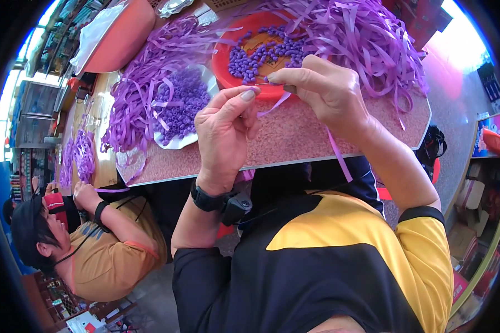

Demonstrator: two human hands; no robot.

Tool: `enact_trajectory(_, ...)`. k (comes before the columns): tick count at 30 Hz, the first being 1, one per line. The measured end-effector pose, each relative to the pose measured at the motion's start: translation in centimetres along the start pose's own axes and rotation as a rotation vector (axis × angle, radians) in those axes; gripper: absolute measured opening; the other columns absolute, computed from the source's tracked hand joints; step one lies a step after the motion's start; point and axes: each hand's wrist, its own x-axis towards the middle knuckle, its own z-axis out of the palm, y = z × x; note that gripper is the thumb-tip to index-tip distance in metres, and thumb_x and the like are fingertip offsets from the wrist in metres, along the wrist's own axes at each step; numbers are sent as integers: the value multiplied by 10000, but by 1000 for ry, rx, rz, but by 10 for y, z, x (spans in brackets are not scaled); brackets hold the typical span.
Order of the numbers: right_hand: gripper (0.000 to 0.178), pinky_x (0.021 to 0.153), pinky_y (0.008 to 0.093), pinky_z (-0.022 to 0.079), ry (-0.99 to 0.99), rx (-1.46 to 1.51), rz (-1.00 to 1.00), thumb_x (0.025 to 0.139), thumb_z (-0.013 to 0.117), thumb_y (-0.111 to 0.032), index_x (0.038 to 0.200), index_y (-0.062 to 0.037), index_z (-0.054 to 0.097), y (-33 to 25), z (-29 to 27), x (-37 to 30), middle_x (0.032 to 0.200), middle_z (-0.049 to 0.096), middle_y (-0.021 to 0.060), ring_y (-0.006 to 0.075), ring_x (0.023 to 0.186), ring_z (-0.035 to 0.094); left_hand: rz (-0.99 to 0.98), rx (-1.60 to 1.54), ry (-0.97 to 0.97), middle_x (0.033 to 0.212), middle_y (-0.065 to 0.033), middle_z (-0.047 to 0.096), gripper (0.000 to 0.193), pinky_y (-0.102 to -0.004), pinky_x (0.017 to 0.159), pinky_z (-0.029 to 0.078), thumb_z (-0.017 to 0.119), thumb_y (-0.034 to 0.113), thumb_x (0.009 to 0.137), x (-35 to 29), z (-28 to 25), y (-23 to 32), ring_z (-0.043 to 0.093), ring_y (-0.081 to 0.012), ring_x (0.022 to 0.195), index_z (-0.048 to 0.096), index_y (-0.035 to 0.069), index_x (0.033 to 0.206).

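My left hand (223,130) is raised over the table's near edge, thumb and forefinger pinched on the end of a purple ribbon (275,104). The ribbon passes under my right wrist, and a purple strip (339,155) hangs over the edge below. Close by, my right hand (326,91) is closed, its fingertips on a thin needle-like piece (268,84) that points toward the left fingertips. Just beyond both hands stands a red basin (221,71) with small purple beads (247,61) in it. A white dish (179,141) heaped with purple beads (186,102) lies left of my left hand.
Purple ribbon bundles (361,50) cover the table's far right, and more ribbons (136,105) lie at left. A large red bowl (130,36) stands far left. To my left a co-worker (111,250) handles purple ribbon. Shelves (478,222) stand at right.
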Motion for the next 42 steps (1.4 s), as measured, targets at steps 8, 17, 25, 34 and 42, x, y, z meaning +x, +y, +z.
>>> enact_trajectory(8,414,530,338,473,3,-162,-105,730,713,61,1079,-158,753,-2,0,0,695,525,65,227,609,573,-4,104,-16,696,-1,513,189,-223,461,332,621,93,939,-1,-5,2,429,-75,562,666,-69,1024)
enact_trajectory(17,411,544,337,484,-42,-115,-84,731,688,79,1080,-129,747,-4,-1,-1,707,553,73,233,620,593,130,249,32,654,-3,542,136,-214,443,326,655,59,911,0,-5,-5,423,-61,522,687,-49,987)
enact_trajectory(25,367,599,320,508,-95,64,15,765,640,128,1066,-61,733,-4,-2,-1,743,598,88,208,662,630,223,315,66,619,32,528,113,-195,435,287,677,65,906,-1,-6,-5,404,-25,487,705,-28,965)
enact_trajectory(34,289,632,333,516,-67,1,-27,789,682,77,1051,-38,717,-8,-2,2,804,636,112,253,707,638,152,281,47,630,29,495,137,-204,430,276,655,77,913,-4,-7,-2,373,-43,496,686,-32,990)
enact_trajectory(42,196,660,359,505,-46,-43,-73,763,720,43,947,-19,697,-7,-4,4,816,634,98,271,770,623,46,190,3,657,15,485,162,-219,448,295,621,94,923,-6,-7,4,383,-61,528,669,-48,986)
